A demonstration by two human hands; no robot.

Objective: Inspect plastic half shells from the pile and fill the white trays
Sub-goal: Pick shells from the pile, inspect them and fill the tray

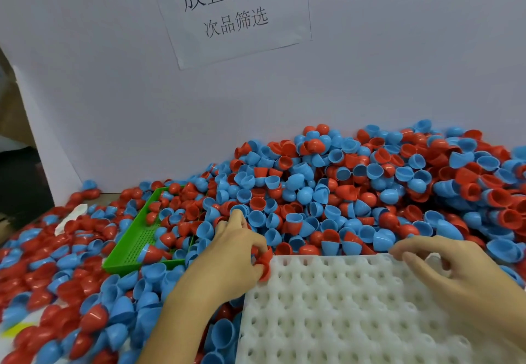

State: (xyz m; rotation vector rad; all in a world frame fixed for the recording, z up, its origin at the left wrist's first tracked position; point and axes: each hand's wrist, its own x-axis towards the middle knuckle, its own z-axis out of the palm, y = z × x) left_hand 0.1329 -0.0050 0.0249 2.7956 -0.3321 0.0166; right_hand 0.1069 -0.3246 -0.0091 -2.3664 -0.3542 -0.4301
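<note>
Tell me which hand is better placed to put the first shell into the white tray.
Left, probably. The left hand already holds a red half shell right at the white tray's far left corner. The right hand rests on the tray's far edge, apparently holding no shell.

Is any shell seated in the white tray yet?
No: every pocket of the white tray in view is empty, and the left hand holds a red shell at the tray's far left corner.

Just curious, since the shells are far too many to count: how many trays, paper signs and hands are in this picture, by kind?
White tray: 1
Green tray: 1
Paper sign: 1
Hands: 2, left and right
Total: 5
</note>
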